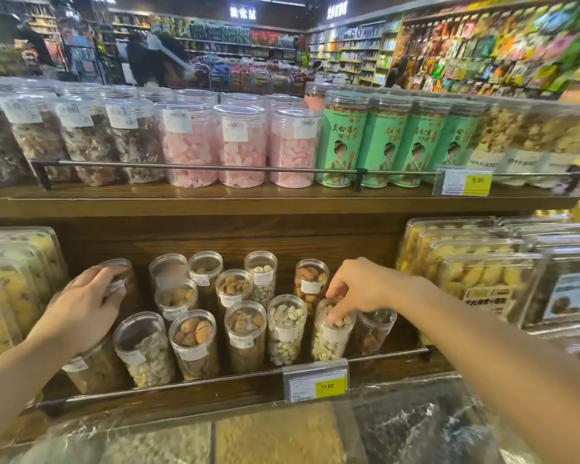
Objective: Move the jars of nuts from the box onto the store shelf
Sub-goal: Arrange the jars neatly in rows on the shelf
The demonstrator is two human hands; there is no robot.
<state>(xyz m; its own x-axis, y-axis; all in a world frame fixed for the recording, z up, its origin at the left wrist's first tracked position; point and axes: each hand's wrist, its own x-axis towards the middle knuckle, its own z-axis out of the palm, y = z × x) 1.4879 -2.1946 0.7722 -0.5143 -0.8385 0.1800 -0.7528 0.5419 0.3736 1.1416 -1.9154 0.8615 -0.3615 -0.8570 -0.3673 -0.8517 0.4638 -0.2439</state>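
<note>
Nearest: bulk bins [275, 437] under clear film fill the bottom of the head view, just below the shelf rail [235, 378] and its yellow price tag [316, 385]
Left hand [81, 306]: reaches into the left end of the lower shelf [181, 236], palm and curled fingers [113, 279] wrapped over the top of a back jar [123, 274], which it grips; a front jar [91, 366] stands right under the wrist
Right hand [365, 288]: fingers [335, 309] bunched down on the lid of a pistachio jar [332, 329] in the front row, pinching its top
Jars of nuts: more than a dozen clear jars stand upright in rough rows on the lower shelf, close together, some touching
Box: not in view
Progress: judging by the filled rows, most of the stocking looks done
Risk, left: the wrist could nudge the front jar against the rail while the back jar is set
Risk, right: the dim end jar [374, 331] touches the pistachio jar; a sideways push could tip it
Risk, rows: tight spacing means one knocked jar may topple its neighbours
</note>
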